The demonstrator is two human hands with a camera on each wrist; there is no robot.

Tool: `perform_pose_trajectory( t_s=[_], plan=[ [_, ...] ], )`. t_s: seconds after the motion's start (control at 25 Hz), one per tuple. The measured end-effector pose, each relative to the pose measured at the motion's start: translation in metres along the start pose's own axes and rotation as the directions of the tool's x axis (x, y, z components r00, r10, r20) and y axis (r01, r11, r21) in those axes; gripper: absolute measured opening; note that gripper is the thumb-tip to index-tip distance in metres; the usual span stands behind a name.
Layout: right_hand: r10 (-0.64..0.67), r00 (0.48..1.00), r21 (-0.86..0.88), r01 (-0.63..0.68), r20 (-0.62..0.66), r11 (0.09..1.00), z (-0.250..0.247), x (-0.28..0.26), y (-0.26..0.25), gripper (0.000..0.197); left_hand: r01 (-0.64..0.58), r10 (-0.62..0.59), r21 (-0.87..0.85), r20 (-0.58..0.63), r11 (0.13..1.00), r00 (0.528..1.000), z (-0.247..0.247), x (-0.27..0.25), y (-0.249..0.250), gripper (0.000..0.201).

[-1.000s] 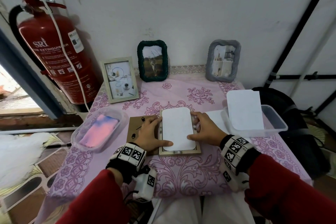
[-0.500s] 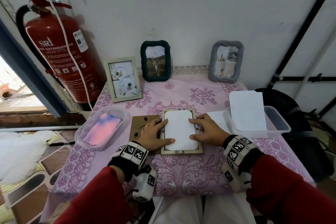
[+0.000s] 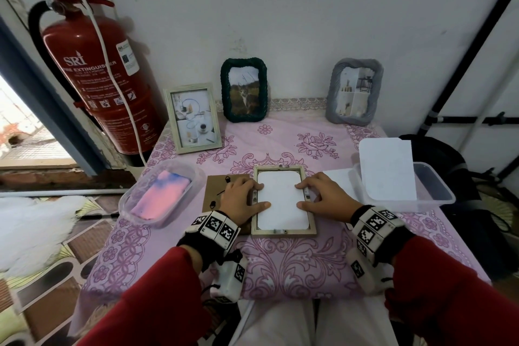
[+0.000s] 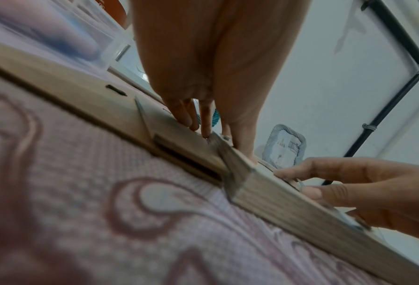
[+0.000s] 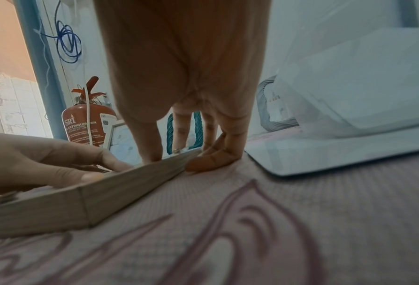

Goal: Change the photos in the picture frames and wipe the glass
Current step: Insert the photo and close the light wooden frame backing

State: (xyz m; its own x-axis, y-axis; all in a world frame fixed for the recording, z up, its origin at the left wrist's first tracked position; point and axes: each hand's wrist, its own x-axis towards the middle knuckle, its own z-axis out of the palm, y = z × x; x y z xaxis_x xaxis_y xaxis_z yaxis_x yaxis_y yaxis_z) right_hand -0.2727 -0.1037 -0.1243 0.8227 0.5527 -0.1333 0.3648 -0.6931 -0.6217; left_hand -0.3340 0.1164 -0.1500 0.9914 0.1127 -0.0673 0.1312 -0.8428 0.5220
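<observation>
The left hand (image 3: 241, 199) lies flat, palm down, at the left edge of the wooden frame (image 3: 283, 231). Its fingers are nearly straight, and the forefinger and thumb reach over the rim onto the white sheet (image 3: 280, 199) set inside the frame. The right hand (image 3: 323, 196) mirrors it at the right edge, forefinger and thumb tips touching the sheet, the other fingers bent down against the outer side of the frame, as the right wrist view shows. Neither hand grips anything; both only press and steady. Both forearms wear red sleeves and come in from the near edge, wrists low over the cloth.

The frame lies face down in the middle of the table (image 3: 295, 261), which is covered with a pink flowered cloth. Just to its left, partly under the left hand, lies one brown backing board (image 3: 216, 191).

Three more frames stand upright at the far side: a pale one (image 3: 192, 118) on the left, a dark green one (image 3: 243, 90) in the middle, a grey one (image 3: 354, 91) on the right.

There are two clear plastic tubs. The left tub (image 3: 157, 191) holds a pink and blue cloth (image 3: 164, 195); the right tub (image 3: 432, 191) has one white card (image 3: 387, 168) leaning in it.

One red fire extinguisher (image 3: 95, 78) hangs on the wall at the far left.
</observation>
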Motion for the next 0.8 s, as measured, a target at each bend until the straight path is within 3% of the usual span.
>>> perform_pose_trajectory(
  t_s=[0.16,0.32,0.4,0.52,0.64,0.72,0.8],
  plan=[
    [-0.001,0.999,-0.032,0.003,0.045,0.999,-0.006,0.0,0.0,0.062,-0.014,0.014,0.015,-0.005,1.0,1.0,0.0,-0.001,0.001,0.05],
    [-0.006,0.996,-0.006,0.007,0.089,1.0,-0.014,-0.002,0.002,0.063,-0.024,0.024,-0.002,0.019,1.0,1.0,-0.004,-0.003,0.001,0.052],
    [-0.014,0.996,-0.006,0.014,0.089,1.0,-0.015,-0.004,0.003,0.061,-0.046,0.048,-0.106,0.023,0.993,0.999,-0.007,-0.006,0.001,0.053],
    [-0.017,0.997,0.005,0.017,0.08,1.0,-0.013,-0.005,0.001,0.058,-0.079,0.053,-0.249,-0.108,0.965,0.993,-0.013,-0.013,-0.001,0.052],
    [-0.022,0.997,0.009,0.021,0.075,1.0,-0.012,-0.005,0.001,0.057,0.014,-0.067,-0.275,-0.182,0.961,0.981,-0.023,-0.017,-0.013,0.053],
    [-0.023,0.997,0.017,0.022,0.074,1.0,-0.011,-0.006,0.002,0.056,0.104,-0.156,-0.331,-0.136,0.938,0.978,-0.029,-0.02,-0.023,0.056],
    [-0.025,0.997,0.022,0.023,0.068,0.999,-0.012,-0.006,0.002,0.055,0.177,-0.21,-0.279,-0.095,0.944,0.973,-0.033,-0.023,-0.031,0.061]
  ],
)
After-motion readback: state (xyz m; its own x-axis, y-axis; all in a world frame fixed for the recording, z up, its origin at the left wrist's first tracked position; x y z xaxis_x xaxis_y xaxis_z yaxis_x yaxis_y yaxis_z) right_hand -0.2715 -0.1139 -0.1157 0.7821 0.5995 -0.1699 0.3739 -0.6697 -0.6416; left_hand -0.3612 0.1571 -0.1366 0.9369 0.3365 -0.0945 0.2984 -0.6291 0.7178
